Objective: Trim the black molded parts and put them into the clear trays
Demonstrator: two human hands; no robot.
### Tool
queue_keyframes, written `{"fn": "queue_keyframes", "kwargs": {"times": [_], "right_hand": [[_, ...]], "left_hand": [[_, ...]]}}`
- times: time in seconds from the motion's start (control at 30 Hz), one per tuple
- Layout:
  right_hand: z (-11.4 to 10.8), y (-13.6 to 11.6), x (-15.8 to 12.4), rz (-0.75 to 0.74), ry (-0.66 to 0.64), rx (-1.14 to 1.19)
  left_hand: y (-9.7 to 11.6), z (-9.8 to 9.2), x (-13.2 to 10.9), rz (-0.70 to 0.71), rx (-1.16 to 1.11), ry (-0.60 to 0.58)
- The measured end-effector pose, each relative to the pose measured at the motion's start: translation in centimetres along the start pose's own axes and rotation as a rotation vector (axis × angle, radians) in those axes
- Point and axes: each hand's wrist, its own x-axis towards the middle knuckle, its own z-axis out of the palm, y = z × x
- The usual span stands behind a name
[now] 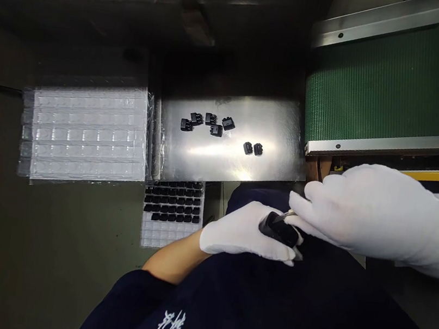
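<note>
White-gloved hands [364, 213], curled closed around black plastic part [278, 228]

Left hand [244, 231] white-gloved, curled closed, bare forearm [172, 256] below it, gloved right hand [372, 215] reaching in, fingers [304, 204] bent

Seven small black plastic parts [211, 119] lie on a steel plate [267, 119].

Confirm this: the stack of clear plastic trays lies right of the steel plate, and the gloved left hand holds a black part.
Wrong side: the head view shows the clear plastic trays left of the steel plate, not right. The gloved left hand does hold a black part.
</note>
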Motion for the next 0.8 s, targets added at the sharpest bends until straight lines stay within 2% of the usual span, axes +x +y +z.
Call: {"fn": "queue_keyframes", "kwargs": {"times": [0.17, 0.27, 0.43, 0.63, 0.8], "right_hand": [[-2.7, -1.4, 0.8, 0.018, -0.107, -0.133], [-3.7, -1.2, 0.3, 0.019, -0.149, -0.153], [-1.9, 1.3, -1.9, 0.058, -0.091, -0.014], [-0.2, 3.2, -2.1, 0.097, 0.102, 0.094], [0.0, 3.0, -1.1, 0.081, -0.032, 0.157]], "left_hand": [[-0.1, 0.0, 0.0, 0.014, 0.091, 0.019], [-0.1, 0.1, 0.0, 0.047, 0.137, 0.016], [0.1, 0.3, 0.1, 0.095, 0.304, 0.068], [0.6, 0.4, 0.4, 0.12, 0.374, 0.04], [0.6, 0.3, 0.5, 0.115, 0.377, 0.022]]}}
